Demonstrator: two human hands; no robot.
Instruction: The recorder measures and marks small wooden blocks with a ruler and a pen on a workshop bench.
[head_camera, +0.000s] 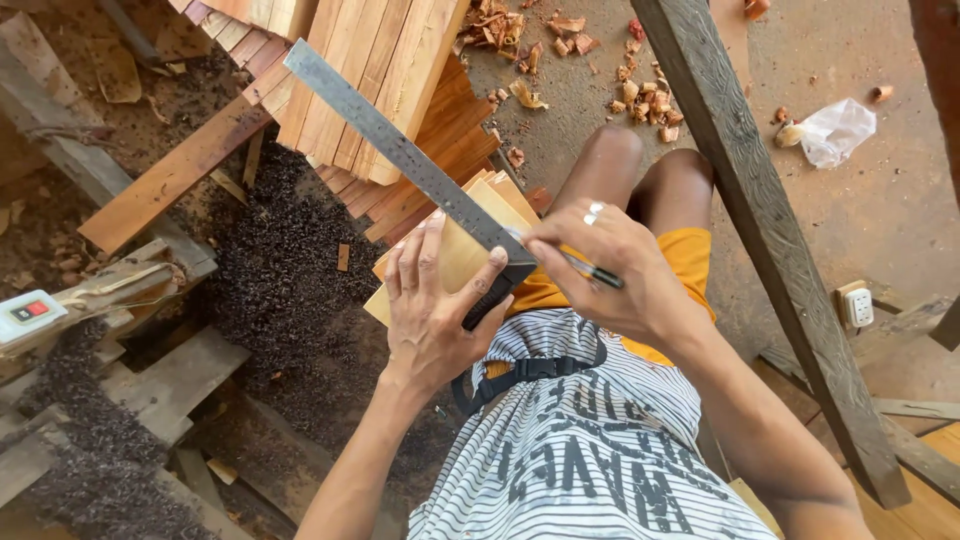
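My left hand lies flat, fingers spread, pressing the square's dark handle onto a pale wooden board. The steel ruler blade runs away up-left from my fingers. My right hand is pinched shut on a pen, tip hidden at the blade's edge. Most of the board is covered by my hands.

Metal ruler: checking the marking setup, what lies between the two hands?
Head view: the metal ruler crosses the wood pieces between left hand and right hand.
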